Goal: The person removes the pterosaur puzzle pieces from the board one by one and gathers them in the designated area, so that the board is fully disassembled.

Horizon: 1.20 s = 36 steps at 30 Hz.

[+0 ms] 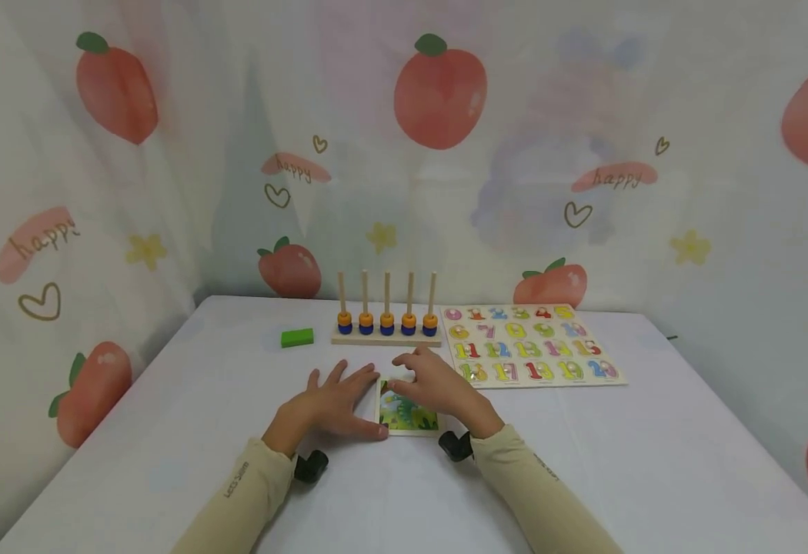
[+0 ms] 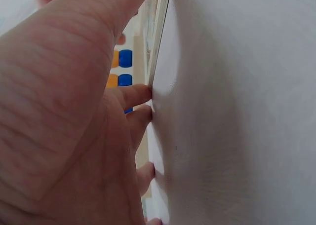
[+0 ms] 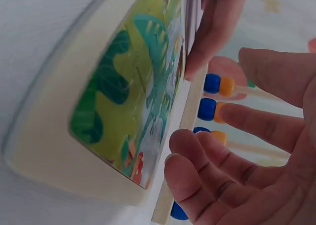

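Note:
A small dinosaur picture puzzle [image 1: 411,417] in a pale wooden frame lies flat on the white table. My left hand [image 1: 338,405] rests spread at its left side, thumb at the near left corner and a fingertip at the far left corner. In the left wrist view, those fingertips touch the tabletop beside the thin board edge [image 2: 161,37]. Over the puzzle's right part hovers my right hand [image 1: 440,385], its fingers loosely bent. The right wrist view shows nothing between the right hand's fingers [image 3: 232,168], apart from the puzzle picture [image 3: 118,82].
Behind the hands stands a wooden peg rack [image 1: 386,340] with orange and blue beads on several upright pegs. A green block [image 1: 297,338] lies to its left. To the right is a number puzzle board [image 1: 529,346]. A fruit-patterned curtain [image 1: 348,208] hangs behind the table.

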Tool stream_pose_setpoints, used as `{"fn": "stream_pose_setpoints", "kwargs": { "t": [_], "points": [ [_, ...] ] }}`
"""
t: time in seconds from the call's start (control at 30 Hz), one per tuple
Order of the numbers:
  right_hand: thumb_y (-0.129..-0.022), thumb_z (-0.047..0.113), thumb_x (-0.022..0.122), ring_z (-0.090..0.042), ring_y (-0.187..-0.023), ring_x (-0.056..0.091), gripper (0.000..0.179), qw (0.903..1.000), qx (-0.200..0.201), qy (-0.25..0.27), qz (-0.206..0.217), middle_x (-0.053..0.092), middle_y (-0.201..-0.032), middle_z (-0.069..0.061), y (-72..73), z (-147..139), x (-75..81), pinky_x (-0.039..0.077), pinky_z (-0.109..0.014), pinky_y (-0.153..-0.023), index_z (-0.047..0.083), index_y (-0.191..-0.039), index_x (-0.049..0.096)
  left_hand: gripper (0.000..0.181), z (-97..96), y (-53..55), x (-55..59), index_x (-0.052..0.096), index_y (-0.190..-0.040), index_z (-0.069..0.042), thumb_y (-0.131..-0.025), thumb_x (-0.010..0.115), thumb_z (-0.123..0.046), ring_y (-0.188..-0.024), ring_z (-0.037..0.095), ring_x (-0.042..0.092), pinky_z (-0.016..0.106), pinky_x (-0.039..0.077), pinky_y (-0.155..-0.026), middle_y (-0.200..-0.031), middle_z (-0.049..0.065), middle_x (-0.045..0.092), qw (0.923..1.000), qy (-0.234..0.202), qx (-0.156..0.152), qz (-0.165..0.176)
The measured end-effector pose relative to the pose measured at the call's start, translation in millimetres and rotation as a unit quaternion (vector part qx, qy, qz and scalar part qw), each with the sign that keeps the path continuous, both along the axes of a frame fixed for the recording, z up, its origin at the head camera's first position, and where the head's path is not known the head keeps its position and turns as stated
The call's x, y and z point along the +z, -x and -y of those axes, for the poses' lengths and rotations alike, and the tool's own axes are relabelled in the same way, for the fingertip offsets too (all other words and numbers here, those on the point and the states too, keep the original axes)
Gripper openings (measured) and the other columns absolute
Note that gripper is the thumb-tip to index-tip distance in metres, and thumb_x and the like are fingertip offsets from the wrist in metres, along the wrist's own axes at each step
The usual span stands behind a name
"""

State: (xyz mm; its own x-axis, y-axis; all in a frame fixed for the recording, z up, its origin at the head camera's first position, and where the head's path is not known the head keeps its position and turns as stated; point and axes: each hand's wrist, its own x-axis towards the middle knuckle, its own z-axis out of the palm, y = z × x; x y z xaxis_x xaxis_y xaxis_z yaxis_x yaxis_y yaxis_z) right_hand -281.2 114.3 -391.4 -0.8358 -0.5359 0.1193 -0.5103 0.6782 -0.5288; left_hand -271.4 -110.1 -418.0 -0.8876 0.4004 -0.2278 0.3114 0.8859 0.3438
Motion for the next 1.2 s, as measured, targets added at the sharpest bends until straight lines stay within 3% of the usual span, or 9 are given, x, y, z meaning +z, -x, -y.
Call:
{"fn": "stream_pose_setpoints", "kwargs": {
  "t": [0.27,0.53,0.9,1.2],
  "points": [
    [-0.1,0.018,0.075,-0.034,-0.109,0.065,0.034,0.9994,0.027,-0.019,-0.005,0.067,-0.116,-0.019,4.6,1.5,-8.6,0.056,-0.05,-0.095,-0.005,-0.125,0.072,0.105,0.4,1.8,0.9,0.037,-0.168,-0.022,-0.085,0.075,-0.074,-0.163,0.04,0.008,0.077,0.0,-0.121,-0.177,-0.002,0.026,1.0,0.009,0.0,-0.004],
    [-0.099,0.014,0.076,-0.019,-0.094,0.053,0.027,0.9994,0.015,-0.025,0.017,0.061,-0.111,-0.011,4.0,6.4,-15.4,0.051,-0.039,-0.085,0.001,-0.122,0.076,0.105,-0.7,-0.9,2.5,0.039,-0.167,-0.021,-0.084,0.077,-0.073,-0.163,0.042,0.009,0.078,0.002,-0.12,-0.176,-0.002,0.028,0.9999,0.006,0.002,-0.011],
    [-0.094,0.009,0.08,-0.021,-0.091,0.053,0.025,0.9997,0.008,-0.024,0.0,0.059,-0.108,-0.012,4.3,17.7,-17.1,0.052,-0.042,-0.086,0.0,-0.117,0.075,0.106,2.9,-1.0,2.4,0.037,-0.168,-0.022,-0.085,0.077,-0.074,-0.163,0.041,0.008,0.078,0.001,-0.121,-0.176,-0.002,0.026,0.9999,0.007,0.002,-0.008],
    [-0.092,0.004,0.078,-0.021,-0.09,0.052,0.017,0.9998,-0.008,-0.004,0.02,0.055,-0.106,-0.012,5.6,19.5,-17.8,0.051,-0.042,-0.087,0.003,-0.108,0.071,0.105,-1.2,1.1,1.6,0.038,-0.168,-0.022,-0.085,0.077,-0.073,-0.163,0.041,0.008,0.077,0.002,-0.121,-0.176,-0.004,0.027,0.9999,0.011,0.001,-0.007]
  ]
}}
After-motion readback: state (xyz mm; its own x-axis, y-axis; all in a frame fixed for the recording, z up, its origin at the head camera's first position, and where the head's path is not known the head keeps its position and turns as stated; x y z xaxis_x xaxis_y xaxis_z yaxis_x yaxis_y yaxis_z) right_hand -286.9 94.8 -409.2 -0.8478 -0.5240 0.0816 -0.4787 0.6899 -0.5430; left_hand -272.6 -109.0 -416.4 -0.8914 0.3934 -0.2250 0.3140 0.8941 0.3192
